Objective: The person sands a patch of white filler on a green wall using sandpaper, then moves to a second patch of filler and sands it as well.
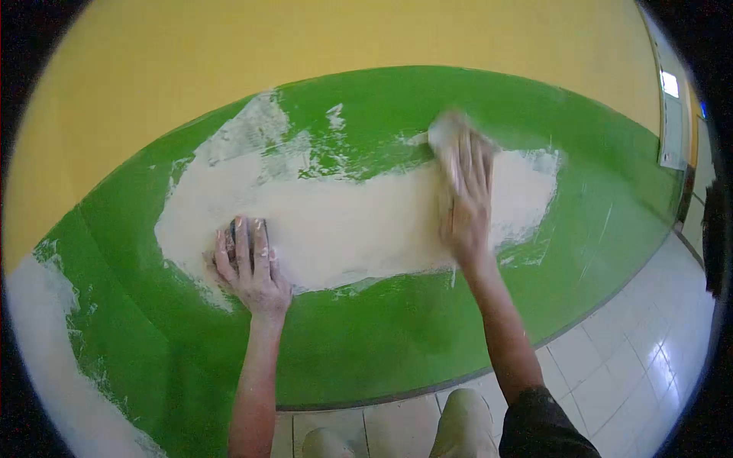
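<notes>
A broad white patch of filler (343,229) covers part of the green wall (366,336), with ragged, streaky edges. My left hand (252,263), dusted white, presses against the lower left of the patch. Under its fingers a small dark flat piece (232,230) shows, mostly hidden. Farther right, my right hand (469,183) lies across the patch, smeared by motion, fingers pointing up. A pale flat pad (441,136) sticks out under its fingertips at the patch's upper edge; I cannot tell exactly what it is.
Above a curved border the wall is yellow (382,34). Another white patch (46,336) spreads at the lower left. Light floor tiles (611,359) run along the wall's foot, with my knees (463,420) at the bottom. A door-like panel (670,114) stands far right.
</notes>
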